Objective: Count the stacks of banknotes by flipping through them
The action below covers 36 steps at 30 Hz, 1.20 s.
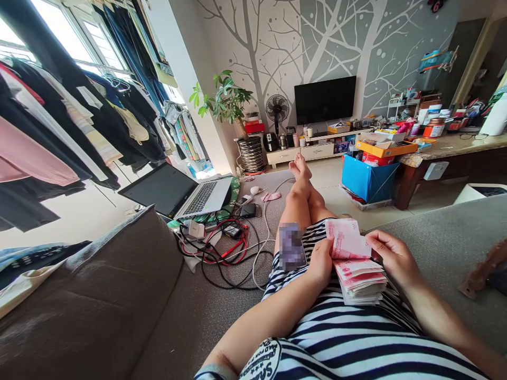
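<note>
A thick stack of red-and-white banknotes (362, 282) is in front of my belly, over the striped clothing. My left hand (321, 259) is closed on the left side of the stack, its thumb lying on the notes. The upper banknotes (345, 237) stand raised, folded away from the rest of the stack. At their right edge, my right hand (392, 256) pinches a note between thumb and fingers. A phone (292, 247), its screen blurred out, lies on my thigh left of my left hand.
An open laptop (202, 198) sits on the sofa (222, 311) to the left, beside tangled cables (225, 264) and chargers. Ahead are a television (325, 100), a fan (277, 108) and a potted plant (250, 153). A cluttered table (455, 141) and a blue box (370, 178) stand at the right.
</note>
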Each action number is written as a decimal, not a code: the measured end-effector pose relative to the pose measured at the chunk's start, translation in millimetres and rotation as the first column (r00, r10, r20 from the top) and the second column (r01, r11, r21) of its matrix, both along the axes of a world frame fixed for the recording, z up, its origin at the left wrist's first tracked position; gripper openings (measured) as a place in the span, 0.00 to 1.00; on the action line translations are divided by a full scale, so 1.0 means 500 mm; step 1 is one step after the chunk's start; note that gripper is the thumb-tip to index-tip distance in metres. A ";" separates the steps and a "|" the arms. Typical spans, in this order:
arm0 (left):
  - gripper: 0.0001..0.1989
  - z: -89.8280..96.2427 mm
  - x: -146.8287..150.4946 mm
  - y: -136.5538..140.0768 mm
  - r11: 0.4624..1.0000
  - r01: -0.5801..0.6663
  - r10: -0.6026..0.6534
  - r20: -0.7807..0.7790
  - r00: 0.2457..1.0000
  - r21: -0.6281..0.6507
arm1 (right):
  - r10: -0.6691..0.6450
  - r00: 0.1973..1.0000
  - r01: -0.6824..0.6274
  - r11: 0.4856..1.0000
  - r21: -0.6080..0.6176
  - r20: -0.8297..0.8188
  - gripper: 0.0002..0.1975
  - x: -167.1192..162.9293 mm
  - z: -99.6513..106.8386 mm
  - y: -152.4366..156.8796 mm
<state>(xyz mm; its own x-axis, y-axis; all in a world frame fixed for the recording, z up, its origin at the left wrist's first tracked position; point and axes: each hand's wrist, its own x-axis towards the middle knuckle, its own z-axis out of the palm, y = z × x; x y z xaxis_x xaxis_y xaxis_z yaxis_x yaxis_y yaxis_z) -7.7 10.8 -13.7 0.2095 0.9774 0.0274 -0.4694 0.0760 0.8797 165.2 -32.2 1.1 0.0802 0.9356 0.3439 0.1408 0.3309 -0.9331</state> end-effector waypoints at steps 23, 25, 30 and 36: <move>0.13 -0.022 0.001 0.011 1.000 0.004 -0.005 0.005 1.000 0.031 | 0.002 0.999 -0.003 1.000 -0.005 -0.042 0.17 -0.003 0.005 -0.004; 0.13 -0.021 0.001 0.010 1.000 0.009 -0.010 0.018 1.000 0.021 | 0.001 0.999 -0.002 1.000 -0.005 -0.039 0.17 -0.003 0.003 -0.003; 0.11 -0.015 0.002 0.005 1.000 0.018 -0.018 0.027 0.999 0.009 | 0.004 0.999 -0.004 1.000 -0.003 -0.035 0.17 -0.001 0.000 -0.001; 0.10 -0.024 0.004 0.009 1.000 0.030 -0.029 0.056 0.998 -0.006 | 0.011 0.999 -0.010 1.000 0.011 -0.037 0.18 -0.003 0.010 -0.005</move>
